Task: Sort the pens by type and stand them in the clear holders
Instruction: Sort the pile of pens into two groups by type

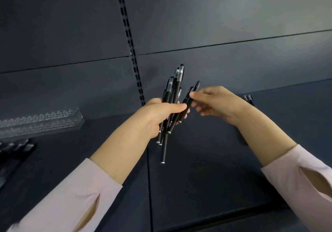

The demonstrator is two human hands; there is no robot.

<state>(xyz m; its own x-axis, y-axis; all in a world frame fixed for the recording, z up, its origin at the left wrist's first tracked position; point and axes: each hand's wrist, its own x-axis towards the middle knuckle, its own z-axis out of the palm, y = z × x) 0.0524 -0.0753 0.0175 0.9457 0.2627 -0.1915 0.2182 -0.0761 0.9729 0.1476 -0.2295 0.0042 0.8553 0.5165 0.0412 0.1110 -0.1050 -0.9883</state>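
Head view, pens: slim matte black pens (169, 109) with silver end caps, bunched upright.
Left hand (161, 114): fist closed round the bunch.
Right hand (213, 102): fingertips pinching one pen (188, 96) at the bunch's right edge.
Holder (41, 122): clear dimpled plastic tray, far left on the dark shelf (206, 186).
Room: bare shelf below both hands.

clear holder (41, 122) far left on shelf (206, 177), pen bundle (172, 102) centre

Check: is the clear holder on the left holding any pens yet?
No. The clear holder stands empty, while the left hand grips the pens.
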